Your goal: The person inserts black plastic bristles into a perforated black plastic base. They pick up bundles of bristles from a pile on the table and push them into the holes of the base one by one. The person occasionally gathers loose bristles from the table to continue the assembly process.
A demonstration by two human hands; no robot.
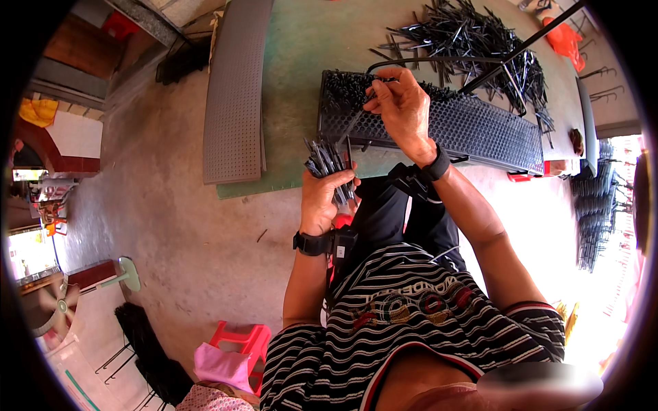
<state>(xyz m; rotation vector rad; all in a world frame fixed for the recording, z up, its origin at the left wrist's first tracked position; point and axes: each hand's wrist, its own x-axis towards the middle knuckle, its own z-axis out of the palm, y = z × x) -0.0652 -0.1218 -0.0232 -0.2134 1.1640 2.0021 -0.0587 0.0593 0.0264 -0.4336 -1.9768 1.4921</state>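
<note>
My left hand (pixel 322 198) is closed around a bundle of thin black strips (pixel 325 159), fanned out above the thumb, in front of the table edge. Over the left part of a long black perforated rack (pixel 473 133), my right hand (pixel 403 109) is closed in a pinch. A small dark piece, which looks like one thin black strip (pixel 388 80), shows at its fingertips; its lower end is hidden. Many dark strip ends (pixel 340 89) stand packed in the rack's holes at the left end. The rack's right part shows bare honeycomb-like holes.
A large loose pile of black strips (pixel 473 41) lies on the green table (pixel 322 34) behind the rack. A black metal rod frame (pixel 507 65) rises there. Grey perforated panels (pixel 236 96) lie along the table's left edge. A pink stool (pixel 257 346) stands at lower left.
</note>
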